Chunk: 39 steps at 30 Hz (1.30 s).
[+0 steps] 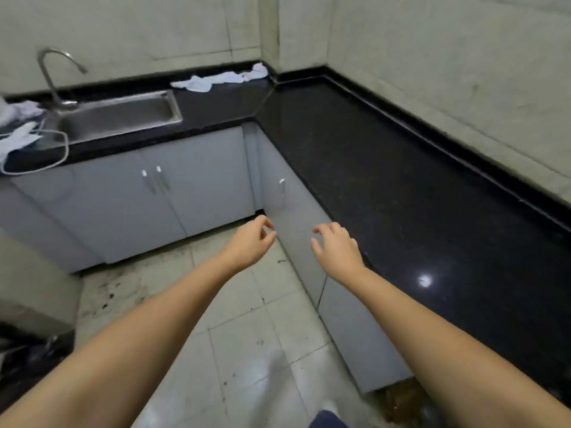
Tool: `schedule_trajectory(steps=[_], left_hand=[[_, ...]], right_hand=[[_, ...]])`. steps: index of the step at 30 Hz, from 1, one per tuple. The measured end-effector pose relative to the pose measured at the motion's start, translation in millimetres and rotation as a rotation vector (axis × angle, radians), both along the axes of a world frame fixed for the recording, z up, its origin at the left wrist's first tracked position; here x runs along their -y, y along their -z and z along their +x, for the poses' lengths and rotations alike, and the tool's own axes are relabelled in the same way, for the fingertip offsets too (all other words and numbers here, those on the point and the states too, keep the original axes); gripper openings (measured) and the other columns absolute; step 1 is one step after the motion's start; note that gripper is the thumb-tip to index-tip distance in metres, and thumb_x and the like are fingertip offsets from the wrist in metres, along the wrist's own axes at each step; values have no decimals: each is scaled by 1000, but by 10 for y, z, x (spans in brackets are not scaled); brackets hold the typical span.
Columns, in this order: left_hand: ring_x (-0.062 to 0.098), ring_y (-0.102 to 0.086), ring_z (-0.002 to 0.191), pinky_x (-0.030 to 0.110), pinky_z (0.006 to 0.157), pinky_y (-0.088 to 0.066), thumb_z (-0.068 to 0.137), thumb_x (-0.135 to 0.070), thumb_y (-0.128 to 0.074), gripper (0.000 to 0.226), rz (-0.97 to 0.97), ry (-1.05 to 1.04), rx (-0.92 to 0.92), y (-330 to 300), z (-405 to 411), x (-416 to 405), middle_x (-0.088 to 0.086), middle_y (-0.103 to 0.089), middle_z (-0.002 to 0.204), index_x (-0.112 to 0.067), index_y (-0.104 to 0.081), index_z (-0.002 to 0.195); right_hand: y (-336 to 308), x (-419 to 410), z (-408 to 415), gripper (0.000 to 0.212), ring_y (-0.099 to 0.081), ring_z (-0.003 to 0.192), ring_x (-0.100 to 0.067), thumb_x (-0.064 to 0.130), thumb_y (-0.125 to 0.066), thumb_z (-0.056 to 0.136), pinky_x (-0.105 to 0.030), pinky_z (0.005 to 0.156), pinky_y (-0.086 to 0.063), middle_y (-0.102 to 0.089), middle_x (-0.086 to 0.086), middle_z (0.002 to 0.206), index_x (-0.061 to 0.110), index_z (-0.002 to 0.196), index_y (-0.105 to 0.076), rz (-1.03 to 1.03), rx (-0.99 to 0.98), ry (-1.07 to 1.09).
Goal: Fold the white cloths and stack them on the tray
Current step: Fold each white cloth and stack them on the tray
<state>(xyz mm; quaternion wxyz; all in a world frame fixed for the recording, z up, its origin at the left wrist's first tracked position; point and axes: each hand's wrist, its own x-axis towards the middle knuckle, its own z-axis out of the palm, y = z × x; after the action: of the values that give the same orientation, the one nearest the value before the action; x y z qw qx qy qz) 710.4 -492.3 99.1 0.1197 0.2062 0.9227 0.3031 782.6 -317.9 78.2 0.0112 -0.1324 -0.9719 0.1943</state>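
Note:
Crumpled white cloths point(221, 79) lie along the back wall of the black L-shaped counter point(386, 168), right of the sink. More white cloth point(18, 131) is heaped at the far left edge, beside the sink. Both my arms reach forward over the floor. My left hand point(251, 242) hangs with loosely curled fingers and holds nothing. My right hand point(336, 250) is beside the counter's front edge, fingers relaxed, also holding nothing. Both hands are far from the cloths. No tray shows in view.
A steel sink point(123, 115) with a curved tap point(54, 74) is set in the counter's left run. A white cable point(58, 156) loops over the counter edge. Grey cabinet doors point(148, 196) stand below, above a stained tiled floor point(247, 329).

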Motion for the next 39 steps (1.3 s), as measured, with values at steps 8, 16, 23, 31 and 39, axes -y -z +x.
schedule_trajectory(steps=[8, 16, 23, 31, 39], left_hand=[[18, -54, 83, 28, 74, -41, 95, -30, -47, 30, -91, -104, 82, 511, -1059, 247, 1, -59, 92, -12, -50, 119], [19, -56, 87, 28, 76, -41, 94, -27, -49, 30, -35, -228, 127, 556, -2434, -138, 6, -62, 96, -11, -53, 119], [23, -59, 93, 31, 81, -43, 95, -24, -49, 26, 0, -312, 148, 537, -3614, -86, 5, -61, 93, -11, -54, 116], [17, -52, 80, 25, 71, -38, 96, -24, -48, 24, 35, -260, 76, 516, -5526, 116, 3, -56, 88, -10, -54, 115], [18, -57, 83, 32, 76, -45, 94, -22, -50, 16, -3, -208, 58, 283, -7340, 236, 0, -59, 86, -15, -57, 108]], right_hand=[[416, 243, -1162, 36, -44, 123, -26, 29, -39, 99, -39, 98, -35, -48, -7, 132, 15, 131, -48, -34, 98, -155], [413, -64, -2716, 36, -43, 126, -24, 29, -39, 99, -36, 99, -34, -47, -5, 132, 16, 132, -47, -16, 148, -246], [439, -116, -4062, 33, -44, 123, -26, 29, -40, 99, -39, 99, -35, -49, -7, 130, 16, 129, -49, -15, 164, -297], [476, 201, -5998, 35, -43, 125, -24, 31, -39, 99, -39, 100, -34, -47, -5, 132, 17, 130, -48, -50, 105, -316], [300, 295, -7632, 29, -50, 117, -25, 29, -44, 98, -41, 97, -41, -51, -5, 125, 17, 123, -53, -92, 53, -204]])
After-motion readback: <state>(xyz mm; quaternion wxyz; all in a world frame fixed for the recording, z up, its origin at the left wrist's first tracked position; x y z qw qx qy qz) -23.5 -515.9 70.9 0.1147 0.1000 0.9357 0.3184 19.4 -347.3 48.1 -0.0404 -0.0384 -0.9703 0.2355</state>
